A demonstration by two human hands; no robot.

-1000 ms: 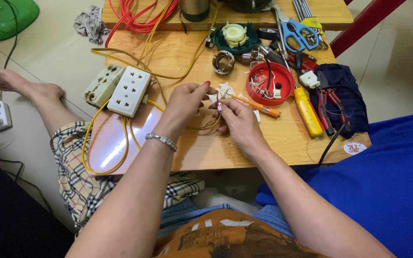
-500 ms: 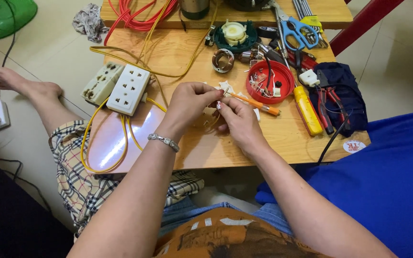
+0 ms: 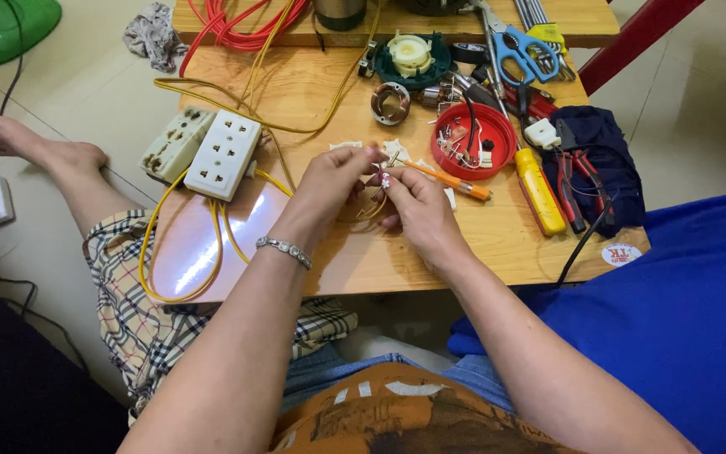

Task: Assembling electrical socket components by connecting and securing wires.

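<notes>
Both hands work a small white part above the wooden tabletop [image 3: 313, 92].
The left hand [image 3: 334, 181] and right hand [image 3: 418, 210] meet, fingers pinching the small white part [image 3: 386, 179] and thin yellow wire [image 3: 370, 208], near the orange screwdriver [image 3: 451, 180].

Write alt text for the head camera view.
Seen from above, a person's left hand and right hand meet over a low wooden table, pinching a small wired part between the fingertips. Around them lie white socket strips, a yellow cable, a red dish and blue scissors.

Wooden table [image 3: 321, 84] (glossy near edge); plastic socket strip [image 3: 224, 154]; metal bracelet [image 3: 286, 250]; red plastic dish [image 3: 474, 157].
</notes>
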